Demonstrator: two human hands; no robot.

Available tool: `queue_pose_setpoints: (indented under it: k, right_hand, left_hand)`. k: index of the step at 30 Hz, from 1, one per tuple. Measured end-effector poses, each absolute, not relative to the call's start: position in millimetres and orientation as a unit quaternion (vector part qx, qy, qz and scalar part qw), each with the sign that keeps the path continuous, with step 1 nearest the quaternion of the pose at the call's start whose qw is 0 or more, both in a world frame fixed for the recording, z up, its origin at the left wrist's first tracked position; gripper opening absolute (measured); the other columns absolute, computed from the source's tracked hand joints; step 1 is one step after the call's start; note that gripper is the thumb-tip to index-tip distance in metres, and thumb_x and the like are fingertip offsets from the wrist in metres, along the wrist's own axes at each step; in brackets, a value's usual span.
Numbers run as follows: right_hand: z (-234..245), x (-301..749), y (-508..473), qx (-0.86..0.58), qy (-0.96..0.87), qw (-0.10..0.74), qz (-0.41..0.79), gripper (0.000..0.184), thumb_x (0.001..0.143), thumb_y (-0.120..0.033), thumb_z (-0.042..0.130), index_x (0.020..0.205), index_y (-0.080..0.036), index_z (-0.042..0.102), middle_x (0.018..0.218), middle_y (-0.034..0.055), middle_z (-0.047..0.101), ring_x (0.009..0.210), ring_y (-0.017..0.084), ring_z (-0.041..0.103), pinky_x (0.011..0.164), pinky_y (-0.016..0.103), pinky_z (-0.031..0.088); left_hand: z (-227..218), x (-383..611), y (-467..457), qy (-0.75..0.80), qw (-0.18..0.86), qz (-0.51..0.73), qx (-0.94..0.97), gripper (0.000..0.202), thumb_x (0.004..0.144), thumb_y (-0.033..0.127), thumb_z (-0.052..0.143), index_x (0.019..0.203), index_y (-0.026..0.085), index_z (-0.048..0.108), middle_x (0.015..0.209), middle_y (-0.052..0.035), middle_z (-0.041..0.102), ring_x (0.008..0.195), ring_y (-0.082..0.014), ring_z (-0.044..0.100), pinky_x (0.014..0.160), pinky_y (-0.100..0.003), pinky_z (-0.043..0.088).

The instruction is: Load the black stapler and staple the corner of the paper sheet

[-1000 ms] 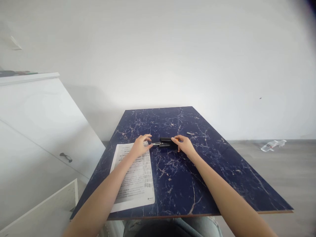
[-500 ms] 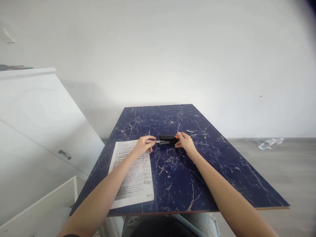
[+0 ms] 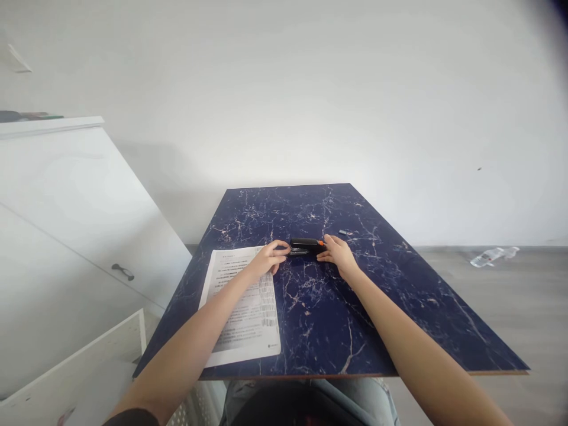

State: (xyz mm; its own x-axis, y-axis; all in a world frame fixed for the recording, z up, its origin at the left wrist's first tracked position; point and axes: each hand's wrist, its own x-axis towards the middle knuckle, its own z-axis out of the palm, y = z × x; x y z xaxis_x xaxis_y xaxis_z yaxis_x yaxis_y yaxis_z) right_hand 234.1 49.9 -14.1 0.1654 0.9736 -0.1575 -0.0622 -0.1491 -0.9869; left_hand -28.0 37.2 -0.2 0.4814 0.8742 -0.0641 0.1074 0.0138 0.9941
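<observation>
A black stapler (image 3: pixel 304 242) with an orange piece at its right end lies on the dark blue marbled table, its top arm raised a little above its lower part. At its left end, the thumb and fingers of my left hand (image 3: pixel 270 258) are closed on the lower part. My right hand (image 3: pixel 339 254) grips the right end by the orange piece. Under my left hand and forearm lies a printed sheet (image 3: pixel 239 325), partly covered. A small greyish strip (image 3: pixel 348 232), too small to name surely, rests beyond my right hand.
The blue table (image 3: pixel 319 319) stands against a white wall. To the left is a white cabinet (image 3: pixel 89 207) with a dark handle (image 3: pixel 122 271), and an open drawer-like box (image 3: pixel 89 361) below. A clear plastic wrapper (image 3: pixel 492 256) lies on the floor at right.
My left fingers have moved up against the stapler's left end. The silvery part that stuck out there no longer shows. The whole view has shifted slightly.
</observation>
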Motion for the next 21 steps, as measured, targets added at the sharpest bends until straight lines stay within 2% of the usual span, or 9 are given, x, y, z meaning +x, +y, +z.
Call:
queue_pose_setpoints:
  k: [7, 10, 12, 15, 18, 21]
  right_hand:
    - [-13, 234, 49, -0.562, -0.404, 0.513, 0.507, 0.038, 0.093, -0.043, 0.059, 0.120, -0.017, 0.059, 0.096, 0.0099, 0.070, 0.056, 0.017, 0.071, 0.060, 0.036, 0.065]
    - [-15, 234, 49, -0.557, -0.403, 0.516, 0.512, 0.037, 0.093, -0.042, 0.058, 0.120, -0.017, 0.059, 0.094, 0.0093, 0.070, 0.056, 0.017, 0.071, 0.062, 0.037, 0.065]
    - [-16, 234, 50, -0.552, -0.406, 0.516, 0.514, 0.036, 0.093, -0.043, 0.059, 0.118, -0.018, 0.060, 0.093, 0.0087, 0.071, 0.056, 0.017, 0.071, 0.061, 0.036, 0.065]
    - [-19, 234, 53, -0.555, -0.420, 0.507, 0.508, 0.033, 0.092, -0.045, 0.060, 0.109, -0.018, 0.064, 0.086, 0.0075, 0.071, 0.054, 0.017, 0.069, 0.058, 0.034, 0.064]
    - [-23, 235, 56, -0.569, -0.444, 0.495, 0.484, 0.033, 0.091, -0.047, 0.058, 0.104, -0.017, 0.066, 0.076, 0.0058, 0.070, 0.049, 0.016, 0.066, 0.049, 0.032, 0.061]
    - [-26, 235, 57, -0.578, -0.476, 0.487, 0.451, 0.035, 0.090, -0.049, 0.057, 0.106, -0.019, 0.066, 0.066, 0.0020, 0.067, 0.042, 0.015, 0.061, 0.039, 0.026, 0.052]
  left_hand:
    - [4, -28, 37, 0.398, 0.617, 0.319, 0.599, 0.032, 0.084, 0.028, 0.065, 0.115, 0.022, 0.058, 0.137, -0.0161, 0.063, 0.044, -0.0033, 0.053, 0.045, -0.021, 0.039]
    - [1, -26, 40, 0.407, 0.619, 0.321, 0.590, 0.033, 0.081, 0.027, 0.066, 0.113, 0.021, 0.057, 0.128, -0.0138, 0.068, 0.045, -0.0041, 0.053, 0.045, -0.021, 0.040]
    - [0, -25, 41, 0.415, 0.612, 0.322, 0.591, 0.034, 0.081, 0.028, 0.066, 0.113, 0.021, 0.056, 0.123, -0.0137, 0.070, 0.045, -0.0052, 0.054, 0.046, -0.022, 0.042]
    - [4, -25, 39, 0.414, 0.581, 0.311, 0.628, 0.033, 0.086, 0.035, 0.064, 0.115, 0.022, 0.053, 0.129, -0.0149, 0.067, 0.048, -0.0076, 0.058, 0.051, -0.026, 0.049]
    - [14, -34, 36, 0.452, 0.426, 0.294, 0.726, 0.027, 0.092, 0.038, 0.058, 0.115, 0.025, 0.055, 0.128, -0.0105, 0.069, 0.052, -0.0101, 0.060, 0.057, -0.029, 0.050]
    - [23, -55, 39, 0.539, 0.195, 0.212, 0.792, 0.019, 0.095, 0.035, 0.053, 0.109, 0.027, 0.064, 0.105, -0.0056, 0.076, 0.066, -0.0182, 0.065, 0.069, -0.034, 0.051]
